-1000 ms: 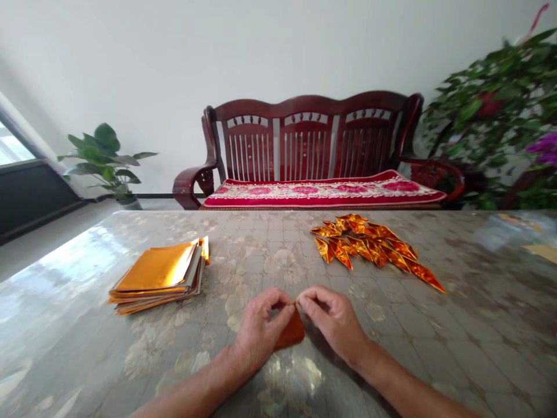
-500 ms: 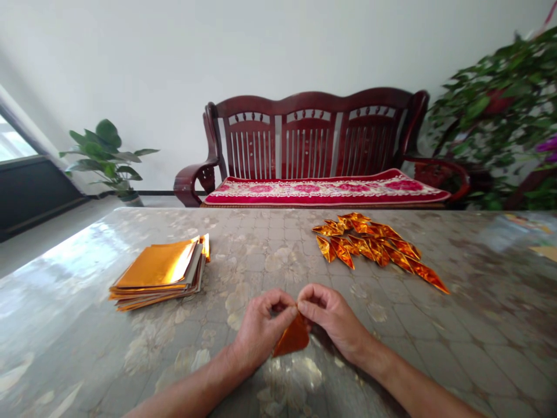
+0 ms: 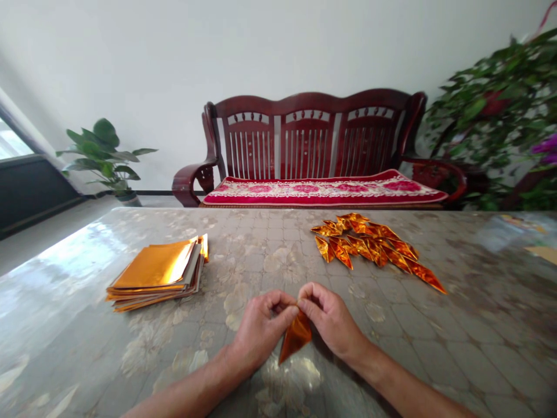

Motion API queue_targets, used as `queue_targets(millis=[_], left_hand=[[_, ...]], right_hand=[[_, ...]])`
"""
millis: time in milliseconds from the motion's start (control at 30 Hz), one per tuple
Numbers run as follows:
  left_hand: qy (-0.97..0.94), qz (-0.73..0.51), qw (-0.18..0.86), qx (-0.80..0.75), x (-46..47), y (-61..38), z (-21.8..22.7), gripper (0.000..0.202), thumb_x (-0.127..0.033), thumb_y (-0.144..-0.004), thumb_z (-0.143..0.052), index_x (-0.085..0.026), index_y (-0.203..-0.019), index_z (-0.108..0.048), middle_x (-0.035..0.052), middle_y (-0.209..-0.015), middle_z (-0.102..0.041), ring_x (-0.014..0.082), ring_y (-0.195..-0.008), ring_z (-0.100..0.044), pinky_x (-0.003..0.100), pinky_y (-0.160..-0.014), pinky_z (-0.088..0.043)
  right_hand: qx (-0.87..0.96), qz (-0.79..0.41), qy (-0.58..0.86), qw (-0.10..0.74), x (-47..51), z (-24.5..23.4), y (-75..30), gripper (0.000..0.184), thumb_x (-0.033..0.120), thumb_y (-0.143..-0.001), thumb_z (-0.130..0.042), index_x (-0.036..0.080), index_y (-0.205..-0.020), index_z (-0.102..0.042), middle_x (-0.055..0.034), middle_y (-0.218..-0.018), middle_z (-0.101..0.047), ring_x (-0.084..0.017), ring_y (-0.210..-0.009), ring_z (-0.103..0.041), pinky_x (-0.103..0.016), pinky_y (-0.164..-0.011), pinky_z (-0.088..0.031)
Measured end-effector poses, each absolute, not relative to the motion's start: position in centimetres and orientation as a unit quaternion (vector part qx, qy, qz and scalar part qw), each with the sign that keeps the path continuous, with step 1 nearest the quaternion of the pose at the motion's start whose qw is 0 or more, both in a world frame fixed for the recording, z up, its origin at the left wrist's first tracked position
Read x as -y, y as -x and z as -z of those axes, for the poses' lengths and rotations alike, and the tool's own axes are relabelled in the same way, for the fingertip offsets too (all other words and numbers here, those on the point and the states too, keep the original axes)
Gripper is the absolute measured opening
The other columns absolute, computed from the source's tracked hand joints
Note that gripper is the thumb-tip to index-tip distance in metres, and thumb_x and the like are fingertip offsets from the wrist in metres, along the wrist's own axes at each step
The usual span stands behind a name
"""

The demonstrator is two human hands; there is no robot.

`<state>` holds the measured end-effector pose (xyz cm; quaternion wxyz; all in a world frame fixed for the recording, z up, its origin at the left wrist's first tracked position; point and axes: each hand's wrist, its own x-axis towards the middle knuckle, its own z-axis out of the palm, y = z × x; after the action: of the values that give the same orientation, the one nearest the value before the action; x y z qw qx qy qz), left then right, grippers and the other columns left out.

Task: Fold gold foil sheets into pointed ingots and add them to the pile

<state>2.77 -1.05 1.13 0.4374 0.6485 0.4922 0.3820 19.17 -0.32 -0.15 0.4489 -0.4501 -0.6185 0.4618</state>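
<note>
Already, on the glossy patterned tabletop (image 3: 261, 255), a heap of folded gold-foil points (image 3: 365, 247) lies ahead to my right, while a stack of flat foil sheets (image 3: 154, 273) remains unfolded to my left. Between them, my left hand (image 3: 261, 331) and right hand (image 3: 331, 325) pinch the top of one folded foil piece (image 3: 296, 337), its long axis slanting down toward me, tip leftward.
</note>
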Motion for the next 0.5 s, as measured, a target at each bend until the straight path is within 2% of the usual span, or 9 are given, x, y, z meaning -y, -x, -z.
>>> queue_targets(millis=[300,500], left_hand=[[-0.609,-0.42,0.415,-0.53,1.12,-2.98,-1.51,0.019,-0.029,-0.075,-0.061,-0.014,-0.068,-0.071,0.0019,-0.06,-0.067,0.014,-0.057,-0.057,0.02,-0.054,-0.044],[-0.585,-0.446,0.409,-0.54,0.89,-2.98,-1.3,0.018,-0.03,-0.071,-0.063,-0.014,-0.065,-0.07,0.0022,-0.058,-0.066,0.0137,-0.054,-0.056,0.02,-0.05,-0.044]], right_hand=[[0.572,-0.525,0.438,0.453,0.75,0.27,-18.98,0.031,0.047,-0.087,-0.06,0.018,-0.078,-0.057,0.0039,-0.065,-0.048,-0.012,-0.06,-0.044,-0.022,-0.055,-0.036],[0.621,-0.474,0.45,0.433,0.71,0.58,-18.99,0.028,0.043,-0.089,-0.057,0.019,-0.077,-0.057,0.003,-0.069,-0.051,-0.013,-0.066,-0.047,-0.023,-0.06,-0.039]])
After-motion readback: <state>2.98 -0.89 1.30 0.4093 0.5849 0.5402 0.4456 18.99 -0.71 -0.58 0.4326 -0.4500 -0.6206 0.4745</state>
